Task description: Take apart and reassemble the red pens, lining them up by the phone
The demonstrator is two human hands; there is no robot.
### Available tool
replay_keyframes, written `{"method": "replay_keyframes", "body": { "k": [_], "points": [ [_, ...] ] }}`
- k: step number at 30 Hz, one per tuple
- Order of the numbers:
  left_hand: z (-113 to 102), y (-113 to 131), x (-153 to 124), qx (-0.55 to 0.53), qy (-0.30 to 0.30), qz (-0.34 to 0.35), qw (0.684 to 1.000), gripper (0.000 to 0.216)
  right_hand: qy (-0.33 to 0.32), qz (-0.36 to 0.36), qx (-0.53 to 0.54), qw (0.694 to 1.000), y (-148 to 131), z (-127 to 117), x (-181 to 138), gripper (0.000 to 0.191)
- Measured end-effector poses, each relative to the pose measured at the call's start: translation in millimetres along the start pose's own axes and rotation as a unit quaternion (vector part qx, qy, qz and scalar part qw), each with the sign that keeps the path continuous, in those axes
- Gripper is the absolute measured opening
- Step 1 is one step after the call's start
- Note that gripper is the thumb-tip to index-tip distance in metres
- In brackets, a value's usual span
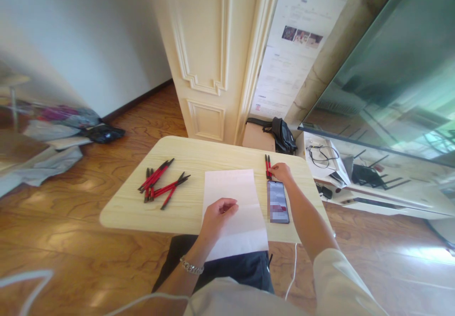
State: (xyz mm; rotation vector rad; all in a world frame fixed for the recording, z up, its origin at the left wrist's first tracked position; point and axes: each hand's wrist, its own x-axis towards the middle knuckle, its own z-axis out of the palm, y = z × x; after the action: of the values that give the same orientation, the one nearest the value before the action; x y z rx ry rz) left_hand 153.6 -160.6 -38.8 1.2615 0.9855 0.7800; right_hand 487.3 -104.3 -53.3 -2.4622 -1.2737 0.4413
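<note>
Beside cream panelling (206, 69), a pale table (131, 212) bears red-and-black pens (156, 176).

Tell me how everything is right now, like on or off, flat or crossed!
Left hand: loosely curled above the paper
Right hand: fingertips at the pair of pens
Pair of pens: lying side by side
Other red-and-black pens: loosely piled, some crossed
Paper: lying on the table, overhanging its near edge
Phone: screen on
Television: screen dark with reflections
Table: standing
</note>
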Motion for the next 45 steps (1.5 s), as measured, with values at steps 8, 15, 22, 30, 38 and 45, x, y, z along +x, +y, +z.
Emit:
{"method": "replay_keyframes", "body": {
  "k": [8,15,22,30,38,45],
  "points": [
    [-29.2,-1.3,-4.4,0.053,0.050,0.049,0.996,0.029,0.032,0.008,0.029,0.999,-7.6,-7.2,-11.0,0.037],
    [-127.8,5.9,-0.8,0.318,0.187,0.092,0.925,0.019,0.086,-0.053,0.199,0.975,-39.7,4.7,-69.0,0.049],
    [-181.1,17.8,4.9,0.493,0.219,0.049,0.840,0.019,0.029,-0.103,0.265,0.958,-80.2,29.5,-147.2,0.051],
    [-167.7,6.1,6.5,0.554,0.208,-0.013,0.806,0.023,-0.027,-0.124,0.286,0.950,-90.1,35.0,-173.2,0.044],
    [-159.8,6.4,9.8,0.538,0.204,-0.064,0.815,0.027,-0.050,-0.124,0.291,0.947,-86.9,39.1,-176.0,0.043],
    [-168.1,12.6,11.4,0.472,0.128,-0.078,0.869,0.029,-0.067,-0.136,0.304,0.940,-89.5,43.0,-177.6,0.043]
  ]
}}
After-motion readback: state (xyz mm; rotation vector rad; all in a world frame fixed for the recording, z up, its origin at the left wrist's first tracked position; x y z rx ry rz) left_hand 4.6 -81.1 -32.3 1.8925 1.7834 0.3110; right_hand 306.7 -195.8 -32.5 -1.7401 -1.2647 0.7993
